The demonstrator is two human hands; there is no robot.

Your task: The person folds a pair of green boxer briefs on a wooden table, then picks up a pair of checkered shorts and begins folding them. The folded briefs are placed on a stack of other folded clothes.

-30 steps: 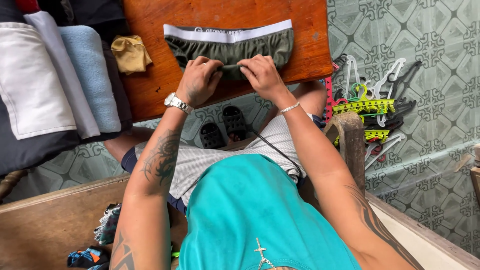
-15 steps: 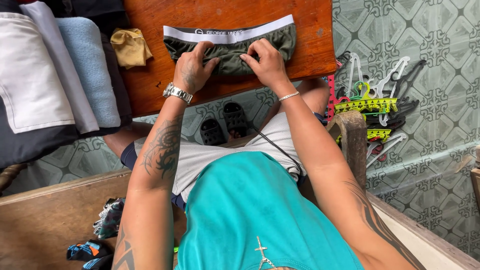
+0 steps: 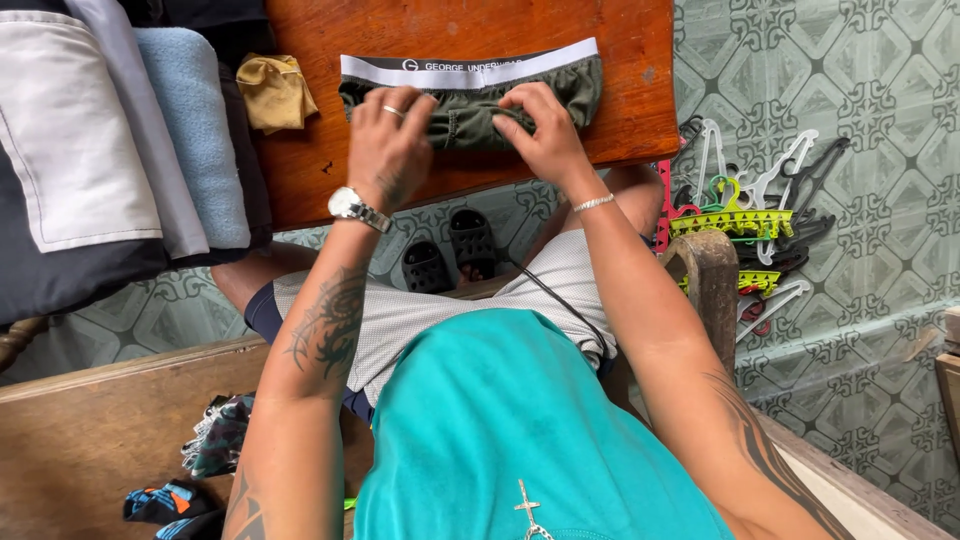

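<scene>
A pair of olive-green underwear (image 3: 580, 85) with a white and black waistband lies on a reddish wooden table (image 3: 470, 25). My left hand (image 3: 388, 140), with a ring and a wristwatch, presses on the left part of the folded-up lower half of the underwear. My right hand (image 3: 545, 135), with a thin bracelet at the wrist, grips the same fold from the right. Both hands cover the middle of the garment.
A small yellow cloth (image 3: 272, 90) lies left of the underwear. Folded white, grey, blue and dark clothes (image 3: 110, 140) are stacked at far left. Black sandals (image 3: 450, 250) and a pile of plastic hangers (image 3: 750, 210) lie on the patterned floor. More clothes (image 3: 200, 470) sit at lower left.
Both hands moved away from me, rolling the lower part of the underwear up toward the waistband. The fold is now tighter and closer to the band.
</scene>
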